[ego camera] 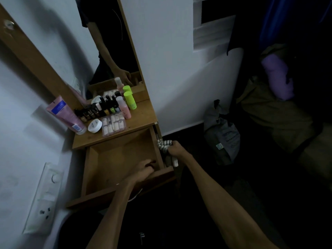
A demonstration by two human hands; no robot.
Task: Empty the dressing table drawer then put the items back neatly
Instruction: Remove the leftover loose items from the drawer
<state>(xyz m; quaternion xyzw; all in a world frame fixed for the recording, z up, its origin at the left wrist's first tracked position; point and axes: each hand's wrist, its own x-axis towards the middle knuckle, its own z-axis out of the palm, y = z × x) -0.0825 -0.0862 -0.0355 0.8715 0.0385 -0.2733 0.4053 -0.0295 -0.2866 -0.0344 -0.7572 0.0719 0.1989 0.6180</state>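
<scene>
The wooden drawer (pixel 115 159) of the dressing table is pulled out and its floor looks bare. My left hand (pixel 143 169) reaches into its front right corner, fingers curled around a small dark reddish item that I cannot identify. My right hand (pixel 175 149) is just outside the drawer's right side, gripping a grey-and-white striped cloth (pixel 163 144) together with a white tube (pixel 175 161). On the tabletop (pixel 142 119) stand a pink tube (pixel 66 115), a white jar (pixel 94 125), a clear box of small items (pixel 113 124), dark bottles (pixel 100 106), a pink bottle (pixel 124 108) and green bottles (pixel 130 99).
A mirror (pixel 111 42) rises behind the tabletop. A white wall with a socket panel (pixel 44 198) lies left. To the right, on the dark floor, are a grey bag (pixel 222 135) and a bed with a purple cloth (pixel 278 78).
</scene>
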